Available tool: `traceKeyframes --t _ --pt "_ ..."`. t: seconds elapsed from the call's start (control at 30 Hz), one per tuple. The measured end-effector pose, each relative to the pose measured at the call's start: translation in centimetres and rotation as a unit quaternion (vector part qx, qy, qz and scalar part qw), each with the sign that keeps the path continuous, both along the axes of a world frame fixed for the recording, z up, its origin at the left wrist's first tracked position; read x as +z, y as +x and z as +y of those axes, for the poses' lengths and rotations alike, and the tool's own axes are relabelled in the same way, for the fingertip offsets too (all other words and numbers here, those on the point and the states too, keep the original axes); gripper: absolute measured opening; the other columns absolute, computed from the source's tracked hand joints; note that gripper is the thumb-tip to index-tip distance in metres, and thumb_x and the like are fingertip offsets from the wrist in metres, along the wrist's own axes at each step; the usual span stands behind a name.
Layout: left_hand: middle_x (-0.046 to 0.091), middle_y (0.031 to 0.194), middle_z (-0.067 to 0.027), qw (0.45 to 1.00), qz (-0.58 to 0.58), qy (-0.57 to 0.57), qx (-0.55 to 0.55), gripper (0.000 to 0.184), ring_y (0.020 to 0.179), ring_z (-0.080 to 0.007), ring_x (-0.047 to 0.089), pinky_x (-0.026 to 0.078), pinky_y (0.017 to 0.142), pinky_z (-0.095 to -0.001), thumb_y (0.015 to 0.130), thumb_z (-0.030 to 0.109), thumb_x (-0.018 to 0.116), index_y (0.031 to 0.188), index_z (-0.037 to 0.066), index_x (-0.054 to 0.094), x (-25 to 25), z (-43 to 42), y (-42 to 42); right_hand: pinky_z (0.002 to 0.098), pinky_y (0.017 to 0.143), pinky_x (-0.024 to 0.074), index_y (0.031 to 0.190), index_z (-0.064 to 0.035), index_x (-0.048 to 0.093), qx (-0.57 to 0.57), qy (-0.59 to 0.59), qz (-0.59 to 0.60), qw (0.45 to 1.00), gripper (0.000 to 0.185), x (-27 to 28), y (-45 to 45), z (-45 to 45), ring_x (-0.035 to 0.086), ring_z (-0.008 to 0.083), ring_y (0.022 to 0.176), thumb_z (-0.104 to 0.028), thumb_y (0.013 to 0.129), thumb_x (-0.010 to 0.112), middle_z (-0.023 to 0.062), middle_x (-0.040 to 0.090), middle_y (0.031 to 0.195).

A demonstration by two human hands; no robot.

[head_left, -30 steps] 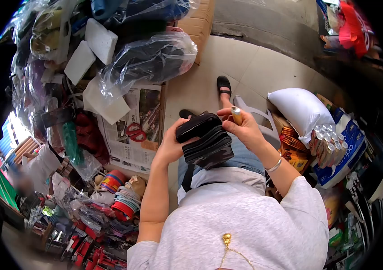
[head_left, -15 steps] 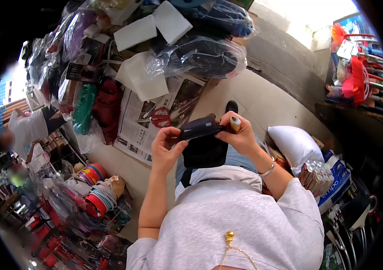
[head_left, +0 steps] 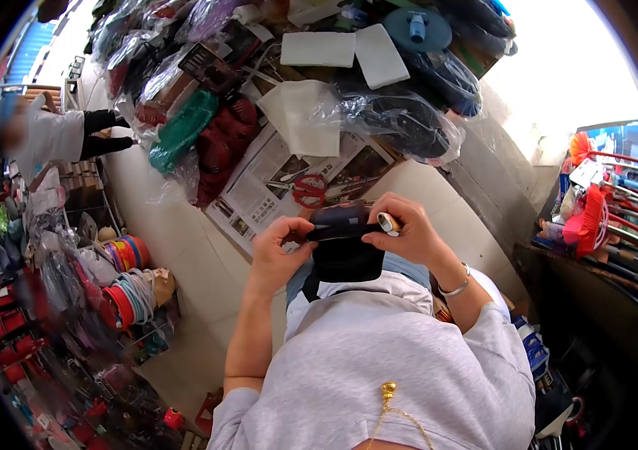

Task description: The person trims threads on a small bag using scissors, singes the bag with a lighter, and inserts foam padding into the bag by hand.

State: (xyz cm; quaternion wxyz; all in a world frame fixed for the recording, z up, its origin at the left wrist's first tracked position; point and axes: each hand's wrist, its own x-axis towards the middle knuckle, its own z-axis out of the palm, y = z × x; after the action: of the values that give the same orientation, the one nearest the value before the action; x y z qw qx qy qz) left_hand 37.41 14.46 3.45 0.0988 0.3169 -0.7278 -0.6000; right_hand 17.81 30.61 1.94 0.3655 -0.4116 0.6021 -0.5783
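Observation:
A black waist pouch [head_left: 349, 260] sits at my waist, its top edge held between my two hands. My left hand [head_left: 280, 251] pinches the pouch's left rim with thumb and fingers. On the other side, my right hand [head_left: 411, 234] grips the right rim, and a small tan, rolled-looking thing with a pale end [head_left: 388, 223] is tucked in its fingers; its kind is unclear. At the pouch's mouth shows a dark, shiny flat panel [head_left: 338, 217]; I cannot tell whether it is a flap or a separate item.
Red-handled scissors [head_left: 310, 191] lie on spread newspaper [head_left: 259, 176] ahead. Plastic-wrapped goods [head_left: 409, 124] and white pads [head_left: 319, 49] are heaped beyond. Coiled cords [head_left: 133, 298] and wares stand left, red tools [head_left: 592, 217] right. A person in a white shirt [head_left: 52, 135] is at far left.
My view has turned, shifting the surroundings. The dark panel was raised above the pouch and now sits lower, at its mouth. Both hands keep hold near the rim.

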Motion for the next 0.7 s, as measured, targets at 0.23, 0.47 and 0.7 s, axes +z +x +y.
traceKeyframes --t 0.23,0.47,0.7 --pt "0.061 0.083 -0.0029 0.997 0.041 -0.062 0.037 0.026 0.075 -0.0098 0.058 0.049 0.069 -0.0236 0.069 -0.008 0.070 0.092 0.001 0.062 -0.1 -0.2 0.2 0.0330 0.059 0.0496 0.084 -0.0077 0.059 -0.019 -0.066 0.275 0.959 0.031 1.1 -0.5 -2.1 0.061 0.0257 0.071 0.002 0.059 0.073 0.0056 0.060 0.080" --pt "0.059 0.081 -0.0057 0.987 0.025 -0.148 0.061 0.023 0.071 -0.0149 0.058 0.049 0.066 -0.0257 0.067 -0.008 0.068 0.086 0.002 0.060 1.2 -0.1 -0.9 0.0329 0.055 0.0504 0.084 -0.0100 0.059 -0.031 -0.133 0.366 0.921 0.035 0.9 -0.3 -3.4 0.061 0.0239 0.069 0.003 0.054 0.072 0.0043 0.060 0.080" --pt "0.060 0.084 -0.0086 0.900 0.111 -0.404 0.119 0.023 0.068 -0.0172 0.059 0.050 0.064 -0.0271 0.066 -0.009 0.066 0.084 0.002 0.060 -0.4 -1.7 0.1 0.0287 0.055 0.0483 0.081 -0.0044 0.061 -0.062 -0.139 0.258 0.954 0.029 -0.6 1.8 -5.4 0.061 0.0210 0.068 0.009 0.058 0.070 0.0060 0.059 0.079"
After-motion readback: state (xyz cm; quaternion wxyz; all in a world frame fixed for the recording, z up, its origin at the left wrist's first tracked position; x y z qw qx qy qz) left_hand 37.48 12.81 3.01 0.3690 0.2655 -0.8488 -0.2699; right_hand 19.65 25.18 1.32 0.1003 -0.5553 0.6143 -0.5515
